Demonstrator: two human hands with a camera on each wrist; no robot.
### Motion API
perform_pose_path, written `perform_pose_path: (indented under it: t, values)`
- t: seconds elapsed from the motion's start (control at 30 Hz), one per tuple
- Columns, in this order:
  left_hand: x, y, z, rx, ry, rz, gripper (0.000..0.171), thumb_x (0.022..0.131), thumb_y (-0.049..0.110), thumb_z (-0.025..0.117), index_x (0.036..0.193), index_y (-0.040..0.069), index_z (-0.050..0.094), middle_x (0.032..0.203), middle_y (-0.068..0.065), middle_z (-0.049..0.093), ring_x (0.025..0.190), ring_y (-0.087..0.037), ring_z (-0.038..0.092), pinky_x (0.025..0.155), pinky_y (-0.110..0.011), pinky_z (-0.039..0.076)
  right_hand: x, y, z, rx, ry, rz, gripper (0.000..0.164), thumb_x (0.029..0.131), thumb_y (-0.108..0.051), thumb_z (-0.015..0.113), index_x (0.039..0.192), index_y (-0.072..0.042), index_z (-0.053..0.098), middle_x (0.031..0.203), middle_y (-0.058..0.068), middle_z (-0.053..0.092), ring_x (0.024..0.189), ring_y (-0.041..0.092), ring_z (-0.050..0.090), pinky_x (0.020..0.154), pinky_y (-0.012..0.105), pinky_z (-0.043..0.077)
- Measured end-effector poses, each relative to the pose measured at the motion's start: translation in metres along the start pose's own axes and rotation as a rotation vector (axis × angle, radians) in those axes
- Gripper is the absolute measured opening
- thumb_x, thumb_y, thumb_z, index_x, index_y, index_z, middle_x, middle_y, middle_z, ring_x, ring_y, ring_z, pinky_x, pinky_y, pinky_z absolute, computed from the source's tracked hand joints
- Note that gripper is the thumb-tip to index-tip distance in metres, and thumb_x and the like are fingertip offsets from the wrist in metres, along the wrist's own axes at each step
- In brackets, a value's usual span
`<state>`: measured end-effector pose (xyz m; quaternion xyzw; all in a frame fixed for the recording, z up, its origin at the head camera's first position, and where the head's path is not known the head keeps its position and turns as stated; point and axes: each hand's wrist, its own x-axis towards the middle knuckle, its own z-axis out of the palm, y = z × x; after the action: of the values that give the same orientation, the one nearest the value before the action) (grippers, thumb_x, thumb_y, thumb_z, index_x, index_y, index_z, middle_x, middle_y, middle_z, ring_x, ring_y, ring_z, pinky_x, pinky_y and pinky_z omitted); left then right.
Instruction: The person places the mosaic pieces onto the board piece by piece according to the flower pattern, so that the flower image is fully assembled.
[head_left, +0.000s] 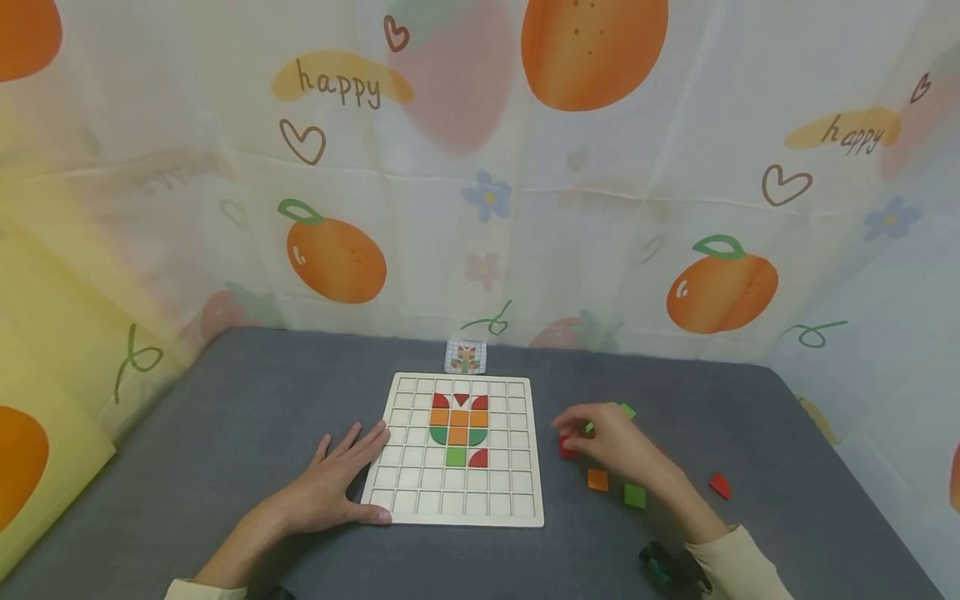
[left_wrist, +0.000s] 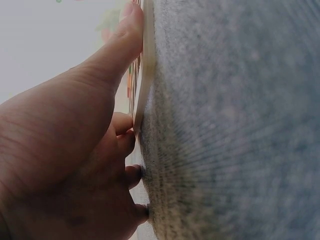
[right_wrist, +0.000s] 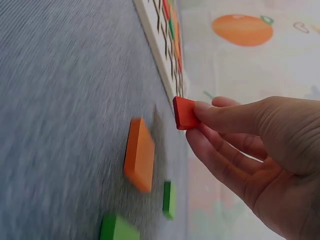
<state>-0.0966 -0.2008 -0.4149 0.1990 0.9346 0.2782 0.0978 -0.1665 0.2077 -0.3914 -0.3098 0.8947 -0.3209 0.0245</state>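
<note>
My right hand point(head_left: 618, 442) pinches a red piece point(right_wrist: 185, 114) between thumb and fingers, just right of the board, with the piece partly hidden in the head view. The left hand point(head_left: 326, 487) lies with spread fingers at the left edge of a cream grid board point(head_left: 502, 504), its thumb on the near left corner. On the board stands a pattern of red quarter circles, a red triangle point(head_left: 461, 400), orange squares point(head_left: 458, 418), dark green quarter circles point(head_left: 477, 437) and a light green square point(head_left: 456, 456). Beside that square sits a red quarter circle point(head_left: 478, 458).
Behind the board lies a small pattern card point(head_left: 466, 357). Loose pieces are strewn around my right hand: an orange square point(head_left: 597, 479), a green square point(head_left: 635, 496), a red piece point(head_left: 720, 486) and other green ones. A dark object point(head_left: 663, 569) is beside the right sleeve.
</note>
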Motion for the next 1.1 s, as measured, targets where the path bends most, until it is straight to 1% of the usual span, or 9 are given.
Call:
perform_pose_path:
  t: [0.1, 0.23, 0.53, 0.63, 0.8, 0.9, 1.1]
  values:
    - [0.000, -0.001, 0.000, 0.003, 0.002, 0.006, 0.114, 0.071, 0.063, 0.076, 0.155, 0.007, 0.025, 0.162, -0.013, 0.020, 0.146, -0.048, 0.008, 0.107, -0.071, -0.003, 0.006, -0.006, 0.005, -0.004, 0.007, -0.024, 0.021, 0.085, -0.001, 0.074, 0.105, -0.004, 0.074, 0.091, -0.003, 0.070, 0.080, 0.007, 0.063, 0.071, 0.026, 0.055]
    - [0.000, -0.001, 0.000, 0.010, 0.004, 0.008, 0.114, 0.071, 0.063, 0.076, 0.155, 0.006, 0.026, 0.162, -0.013, 0.020, 0.146, -0.048, 0.008, 0.107, -0.071, -0.003, 0.014, -0.013, 0.013, -0.013, 0.001, -0.030, 0.022, 0.084, -0.003, 0.076, 0.105, -0.004, 0.074, 0.089, -0.004, 0.070, 0.079, 0.007, 0.061, 0.070, 0.025, 0.055]
    - [0.001, -0.001, 0.000, 0.008, 0.000, -0.003, 0.114, 0.070, 0.063, 0.077, 0.156, 0.007, 0.025, 0.162, -0.013, 0.020, 0.146, -0.048, 0.008, 0.107, -0.071, -0.003, 0.031, -0.025, 0.026, 0.009, -0.025, -0.079, 0.022, 0.084, -0.002, 0.075, 0.106, -0.004, 0.073, 0.092, -0.002, 0.070, 0.081, 0.009, 0.061, 0.072, 0.025, 0.055]
    - [0.001, -0.002, 0.001, 0.012, 0.001, -0.007, 0.114, 0.070, 0.064, 0.076, 0.156, 0.007, 0.025, 0.162, -0.013, 0.020, 0.146, -0.047, 0.008, 0.108, -0.071, -0.004, 0.037, -0.030, 0.030, 0.015, -0.031, -0.104, 0.022, 0.084, -0.001, 0.074, 0.106, -0.003, 0.073, 0.090, -0.002, 0.069, 0.080, 0.008, 0.061, 0.072, 0.026, 0.054]
    - [0.001, -0.003, 0.001, 0.019, 0.006, -0.016, 0.115, 0.070, 0.064, 0.076, 0.155, 0.007, 0.026, 0.162, -0.012, 0.020, 0.146, -0.047, 0.008, 0.108, -0.070, -0.003, 0.047, -0.040, 0.039, 0.009, -0.051, -0.108, 0.022, 0.085, -0.001, 0.075, 0.106, -0.004, 0.073, 0.089, -0.001, 0.070, 0.080, 0.008, 0.060, 0.071, 0.026, 0.054]
    - [0.000, -0.002, -0.001, 0.017, 0.007, -0.010, 0.115, 0.070, 0.064, 0.076, 0.155, 0.007, 0.025, 0.162, -0.013, 0.020, 0.146, -0.047, 0.008, 0.108, -0.071, -0.003, 0.053, -0.044, 0.042, 0.009, -0.060, -0.110, 0.022, 0.085, -0.002, 0.075, 0.107, -0.004, 0.073, 0.090, -0.002, 0.070, 0.080, 0.009, 0.061, 0.072, 0.026, 0.054]
    - [-0.002, -0.001, -0.002, 0.014, -0.001, 0.007, 0.114, 0.071, 0.063, 0.076, 0.155, 0.006, 0.025, 0.162, -0.013, 0.020, 0.146, -0.047, 0.008, 0.107, -0.071, -0.003, 0.064, -0.054, 0.051, 0.063, -0.069, -0.150, 0.020, 0.085, 0.000, 0.074, 0.104, -0.002, 0.073, 0.088, 0.001, 0.071, 0.081, 0.010, 0.063, 0.071, 0.024, 0.054]
